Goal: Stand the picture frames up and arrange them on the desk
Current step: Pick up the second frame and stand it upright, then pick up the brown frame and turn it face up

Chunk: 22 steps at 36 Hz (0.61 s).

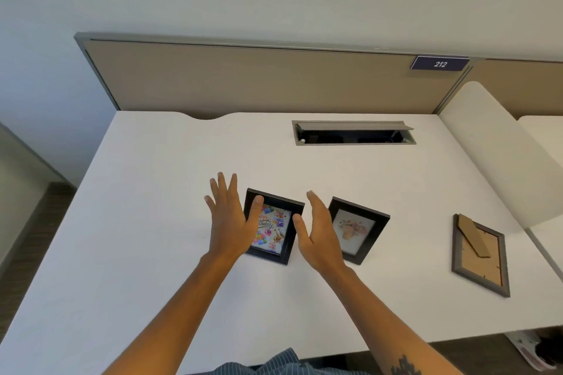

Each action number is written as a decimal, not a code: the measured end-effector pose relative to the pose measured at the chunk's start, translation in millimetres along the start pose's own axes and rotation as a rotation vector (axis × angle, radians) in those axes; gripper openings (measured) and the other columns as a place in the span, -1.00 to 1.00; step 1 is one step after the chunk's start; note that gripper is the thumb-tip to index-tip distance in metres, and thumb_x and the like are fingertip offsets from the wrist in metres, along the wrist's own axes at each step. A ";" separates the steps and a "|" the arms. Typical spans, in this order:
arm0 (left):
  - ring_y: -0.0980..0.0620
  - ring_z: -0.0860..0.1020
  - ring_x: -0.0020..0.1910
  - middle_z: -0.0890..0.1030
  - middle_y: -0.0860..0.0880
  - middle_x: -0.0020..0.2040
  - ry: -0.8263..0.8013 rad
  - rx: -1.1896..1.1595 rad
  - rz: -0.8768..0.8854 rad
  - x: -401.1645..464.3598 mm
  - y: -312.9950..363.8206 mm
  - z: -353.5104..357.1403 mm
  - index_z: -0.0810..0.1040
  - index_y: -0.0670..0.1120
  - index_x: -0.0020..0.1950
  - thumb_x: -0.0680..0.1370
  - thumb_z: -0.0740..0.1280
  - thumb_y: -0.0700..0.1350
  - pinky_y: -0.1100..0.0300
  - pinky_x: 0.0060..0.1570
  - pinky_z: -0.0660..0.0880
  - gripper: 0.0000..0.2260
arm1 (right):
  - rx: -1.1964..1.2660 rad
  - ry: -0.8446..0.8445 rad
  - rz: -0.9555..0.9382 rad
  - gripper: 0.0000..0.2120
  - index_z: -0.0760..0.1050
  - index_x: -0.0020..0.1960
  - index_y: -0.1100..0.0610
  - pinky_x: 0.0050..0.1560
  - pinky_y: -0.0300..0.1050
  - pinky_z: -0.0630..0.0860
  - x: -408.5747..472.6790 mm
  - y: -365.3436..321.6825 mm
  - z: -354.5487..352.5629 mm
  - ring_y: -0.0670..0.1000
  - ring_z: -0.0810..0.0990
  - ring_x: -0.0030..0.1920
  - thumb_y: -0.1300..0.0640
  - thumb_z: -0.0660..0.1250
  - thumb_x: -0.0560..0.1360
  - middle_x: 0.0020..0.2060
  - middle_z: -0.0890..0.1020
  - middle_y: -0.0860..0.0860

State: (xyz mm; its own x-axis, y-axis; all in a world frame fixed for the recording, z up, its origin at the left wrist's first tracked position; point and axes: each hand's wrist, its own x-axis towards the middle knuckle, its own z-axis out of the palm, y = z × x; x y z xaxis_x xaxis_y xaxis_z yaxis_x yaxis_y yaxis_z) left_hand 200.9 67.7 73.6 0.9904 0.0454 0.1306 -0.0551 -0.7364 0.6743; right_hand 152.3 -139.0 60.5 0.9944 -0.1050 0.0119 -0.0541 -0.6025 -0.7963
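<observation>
Three picture frames are on the white desk (pixel 152 222). A black frame with a birthday picture (pixel 275 230) stands upright in the middle. My left hand (pixel 230 219) is open on its left side, thumb over its left edge. My right hand (pixel 320 234) is open between that frame and a second black frame with a flower picture (pixel 358 230), which also stands upright and is partly hidden by the hand. A grey frame (pixel 479 256) lies face down at the right, its cardboard back and stand showing.
An open cable tray (pixel 353 133) is set into the desk at the back. A beige partition (pixel 259 79) with a "212" sign (pixel 439 64) rises behind the desk. A white rounded divider (pixel 493 149) borders the right side.
</observation>
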 end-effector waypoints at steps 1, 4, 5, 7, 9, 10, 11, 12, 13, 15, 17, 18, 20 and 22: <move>-0.12 -0.25 0.67 -0.15 -0.10 0.71 0.017 0.038 0.028 1.1 3.5 -1.2 -0.03 -0.05 0.71 0.61 0.01 0.40 -0.20 0.60 -0.23 -0.19 | -0.029 0.017 -0.046 -0.36 0.12 0.77 0.03 0.71 -0.04 0.21 0.6 -2.2 -3.0 -0.10 0.14 0.74 -0.09 0.23 0.77 0.75 0.21 -0.07; -0.16 -0.25 0.67 -0.18 -0.14 0.71 0.052 0.137 0.118 3.9 16.5 -3.9 -0.04 -0.07 0.71 0.60 0.01 0.40 -0.22 0.58 -0.24 -0.18 | -0.108 0.056 -0.157 -0.35 0.12 0.77 0.08 0.70 -0.07 0.17 4.0 -10.8 -15.2 -0.09 0.05 0.76 -0.04 0.26 0.76 0.78 0.11 -0.06; -0.16 -0.26 0.67 -0.19 -0.15 0.71 0.056 0.154 0.145 5.1 21.6 -4.3 -0.04 -0.08 0.71 0.60 0.01 0.41 -0.23 0.58 -0.24 -0.17 | -0.127 0.064 -0.196 -0.34 0.12 0.76 0.10 0.71 -0.05 0.18 5.4 -13.0 -19.8 -0.07 0.04 0.77 -0.03 0.27 0.76 0.79 0.09 -0.05; -0.16 -0.26 0.67 -0.19 -0.15 0.70 0.061 0.160 0.193 8.3 32.6 -4.3 -0.04 -0.08 0.71 0.60 0.01 0.42 -0.25 0.59 -0.22 -0.17 | -0.168 0.083 -0.283 -0.34 0.14 0.76 0.15 0.73 0.04 0.20 9.3 -16.3 -28.9 -0.02 0.02 0.78 -0.01 0.28 0.75 0.79 0.09 0.00; -0.16 -0.25 0.67 -0.19 -0.15 0.70 0.068 0.170 0.227 12.6 45.6 -3.2 -0.03 -0.08 0.71 0.61 0.02 0.42 -0.28 0.60 -0.20 -0.17 | -0.192 0.101 -0.348 -0.34 0.15 0.75 0.16 0.73 0.12 0.23 15.4 -17.9 -38.8 0.00 0.01 0.78 0.00 0.30 0.75 0.79 0.08 0.03; -0.17 -0.25 0.67 -0.19 -0.14 0.71 0.070 0.181 0.238 14.8 53.0 -2.4 -0.03 -0.08 0.71 0.60 0.01 0.42 -0.29 0.60 -0.19 -0.17 | -0.200 0.111 -0.372 -0.33 0.15 0.75 0.15 0.73 0.14 0.23 18.7 -18.2 -44.1 0.02 0.01 0.79 0.00 0.30 0.74 0.79 0.09 0.03; -0.17 -0.25 0.67 -0.20 -0.14 0.70 0.072 0.189 0.249 16.7 60.8 -1.3 -0.04 -0.07 0.71 0.61 0.00 0.42 -0.31 0.59 -0.18 -0.17 | -0.206 0.121 -0.389 -0.33 0.16 0.75 0.15 0.73 0.15 0.23 21.6 -18.3 -49.8 0.02 0.01 0.79 0.00 0.31 0.74 0.79 0.09 0.04; -0.17 -0.26 0.67 -0.20 -0.14 0.70 0.071 0.193 0.259 18.0 69.1 0.3 -0.05 -0.06 0.71 0.61 -0.01 0.42 -0.32 0.59 -0.18 -0.17 | -0.207 0.131 -0.401 -0.33 0.16 0.75 0.15 0.73 0.15 0.22 24.4 -17.8 -56.2 0.03 0.01 0.79 -0.01 0.32 0.73 0.79 0.09 0.04; -0.17 -0.26 0.67 -0.21 -0.13 0.70 0.071 0.192 0.268 19.2 78.0 2.4 -0.05 -0.06 0.71 0.61 -0.02 0.43 -0.33 0.59 -0.17 -0.18 | -0.206 0.142 -0.410 -0.32 0.16 0.75 0.15 0.73 0.15 0.21 26.9 -16.7 -63.1 0.02 0.00 0.79 -0.01 0.33 0.73 0.79 0.09 0.04; -0.16 -0.26 0.67 -0.21 -0.12 0.70 0.068 0.186 0.282 21.3 96.6 8.2 -0.06 -0.05 0.71 0.61 -0.05 0.44 -0.34 0.59 -0.15 -0.18 | -0.198 0.169 -0.421 -0.31 0.17 0.74 0.14 0.73 0.17 0.20 31.7 -13.1 -78.7 0.01 0.00 0.79 0.00 0.35 0.72 0.79 0.10 0.03; -0.16 -0.25 0.67 -0.21 -0.12 0.71 0.064 0.187 0.301 23.4 115.8 16.6 -0.05 -0.04 0.71 0.60 -0.05 0.44 -0.34 0.59 -0.14 -0.18 | -0.195 0.197 -0.424 -0.32 0.19 0.74 0.13 0.73 0.21 0.20 36.3 -6.5 -96.2 0.01 0.02 0.78 0.00 0.35 0.71 0.78 0.12 0.03; -0.16 -0.25 0.67 -0.21 -0.12 0.71 0.061 0.194 0.312 24.2 125.0 21.6 -0.05 -0.04 0.71 0.61 -0.04 0.43 -0.34 0.59 -0.14 -0.18 | -0.202 0.211 -0.419 -0.32 0.20 0.74 0.12 0.73 0.22 0.21 38.3 -2.4 -105.3 0.02 0.03 0.78 -0.01 0.35 0.71 0.78 0.13 0.03; -0.16 -0.25 0.67 -0.21 -0.11 0.71 0.052 0.206 0.334 25.2 142.2 33.2 -0.06 -0.05 0.71 0.61 -0.02 0.42 -0.33 0.59 -0.13 -0.19 | -0.224 0.233 -0.394 -0.34 0.22 0.74 0.11 0.72 0.25 0.23 41.4 6.5 -123.4 0.04 0.06 0.78 -0.04 0.34 0.72 0.78 0.14 0.03; -0.15 -0.26 0.67 -0.22 -0.10 0.70 0.043 0.198 0.362 25.4 157.5 46.6 -0.08 -0.04 0.71 0.62 -0.01 0.41 -0.33 0.59 -0.13 -0.20 | -0.243 0.254 -0.367 -0.35 0.26 0.72 0.12 0.72 0.22 0.23 43.1 17.0 -140.9 0.09 0.08 0.78 -0.06 0.32 0.72 0.78 0.15 0.05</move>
State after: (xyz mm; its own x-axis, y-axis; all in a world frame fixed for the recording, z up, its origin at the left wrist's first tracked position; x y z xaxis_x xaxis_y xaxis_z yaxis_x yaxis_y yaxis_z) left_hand 223.3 -78.6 149.3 0.9052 -0.2154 0.3664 -0.3692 -0.8256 0.4267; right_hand 181.5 -265.2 132.7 0.9001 -0.0227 0.4351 0.2451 -0.7993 -0.5487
